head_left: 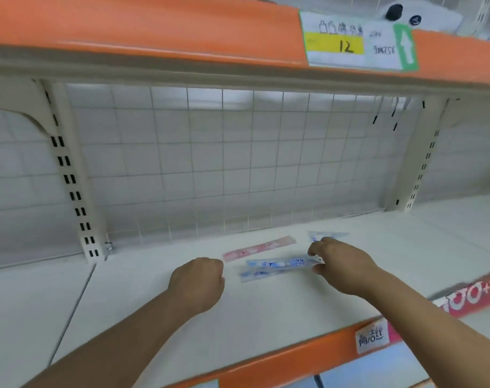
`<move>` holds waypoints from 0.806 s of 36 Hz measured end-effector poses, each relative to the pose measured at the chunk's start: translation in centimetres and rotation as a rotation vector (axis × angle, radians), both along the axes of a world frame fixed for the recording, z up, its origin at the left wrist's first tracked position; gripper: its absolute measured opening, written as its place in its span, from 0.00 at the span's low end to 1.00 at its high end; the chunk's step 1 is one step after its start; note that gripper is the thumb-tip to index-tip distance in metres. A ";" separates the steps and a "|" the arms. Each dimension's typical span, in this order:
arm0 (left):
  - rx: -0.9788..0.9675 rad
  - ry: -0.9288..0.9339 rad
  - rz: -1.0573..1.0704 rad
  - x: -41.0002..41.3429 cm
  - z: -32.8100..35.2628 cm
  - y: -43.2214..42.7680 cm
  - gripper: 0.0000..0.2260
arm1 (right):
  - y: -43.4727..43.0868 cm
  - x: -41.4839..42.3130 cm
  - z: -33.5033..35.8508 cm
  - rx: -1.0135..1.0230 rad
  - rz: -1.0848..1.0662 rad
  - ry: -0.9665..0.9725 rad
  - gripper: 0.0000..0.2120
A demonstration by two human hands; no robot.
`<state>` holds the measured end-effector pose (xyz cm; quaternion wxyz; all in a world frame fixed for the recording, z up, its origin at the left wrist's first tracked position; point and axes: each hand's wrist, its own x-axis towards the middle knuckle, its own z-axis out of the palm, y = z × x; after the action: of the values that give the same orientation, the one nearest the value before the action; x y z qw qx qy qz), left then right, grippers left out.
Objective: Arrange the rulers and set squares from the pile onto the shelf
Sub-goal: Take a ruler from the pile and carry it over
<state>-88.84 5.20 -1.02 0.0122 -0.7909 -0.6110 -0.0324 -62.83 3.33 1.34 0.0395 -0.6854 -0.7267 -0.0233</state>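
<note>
Flat translucent blue ruler [280, 262] pinched at end by right hand [341, 264]; left hand [199, 278] clenched beside pink ruler [259, 247]; smooth white shelf [154, 303].

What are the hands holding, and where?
The right hand pinches the upper blue ruler at its right end; the curled left hand seems to hold nothing.
</note>
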 end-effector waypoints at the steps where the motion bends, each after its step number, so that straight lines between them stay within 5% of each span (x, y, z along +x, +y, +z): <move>1: -0.001 -0.003 0.028 0.1 -0.2 0.0 0.11 | 0.8 0.2 -0.1 -0.006 0.030 0.003 0.16; 15: 0.006 -0.043 0.376 3.7 -1.0 -2.4 0.10 | 7.6 2.4 -2.3 -0.106 0.376 0.002 0.13; 29: 0.054 -0.003 0.476 5.1 -1.1 -3.7 0.10 | 8.8 2.9 -2.9 -0.164 0.466 0.031 0.14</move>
<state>-83.75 1.53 -2.12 0.0399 -0.6237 -0.7793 -0.0463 -59.90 12.13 -1.52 -0.0008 -0.5004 -0.8640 0.0559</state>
